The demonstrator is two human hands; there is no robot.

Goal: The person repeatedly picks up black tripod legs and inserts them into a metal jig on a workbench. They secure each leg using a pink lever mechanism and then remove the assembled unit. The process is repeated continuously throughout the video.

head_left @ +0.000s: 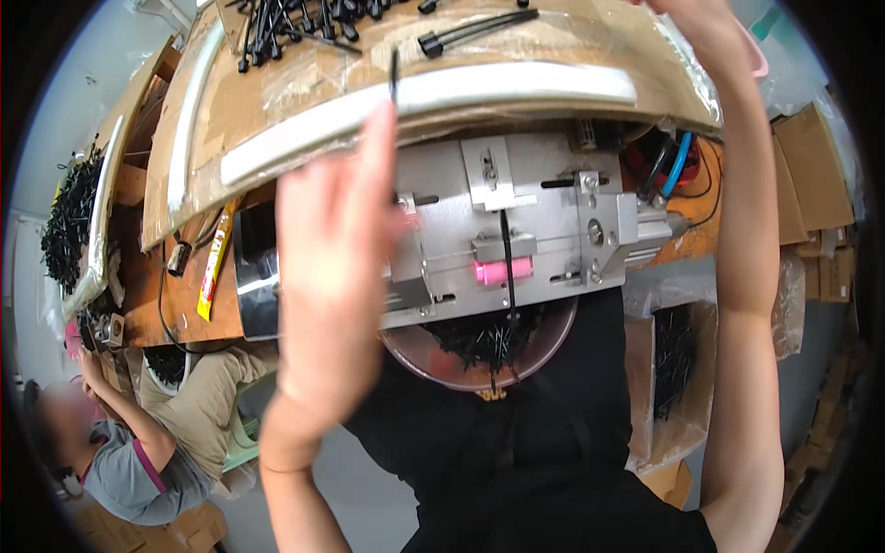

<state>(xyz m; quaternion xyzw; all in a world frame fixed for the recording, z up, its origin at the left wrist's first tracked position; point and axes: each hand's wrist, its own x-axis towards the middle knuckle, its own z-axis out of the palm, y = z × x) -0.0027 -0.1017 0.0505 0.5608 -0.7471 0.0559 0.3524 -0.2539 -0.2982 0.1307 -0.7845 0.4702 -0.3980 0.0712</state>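
My left hand (332,263) is smeared by motion over the left part of a metal fixture (553,221). A thin black stick (395,74) juts up from its fingertips, seemingly pinched there. My right hand (696,23) reaches past the far right of a cardboard sheet, its fingers cut off by the upper edge. A long black stick (506,249) lies across the middle of the fixture, passing beside a pink cylinder (503,270). Below the fixture, a pinkish bowl (553,346) holds many black sticks (475,343).
Cardboard (304,97) with white strips carries a pile of black knob-ended sticks (304,23) and a few loose ones (475,32). A yellow packet (216,263) lies on the orange bench. A box (673,369) of black parts stands right. Another person (152,461) sits left.
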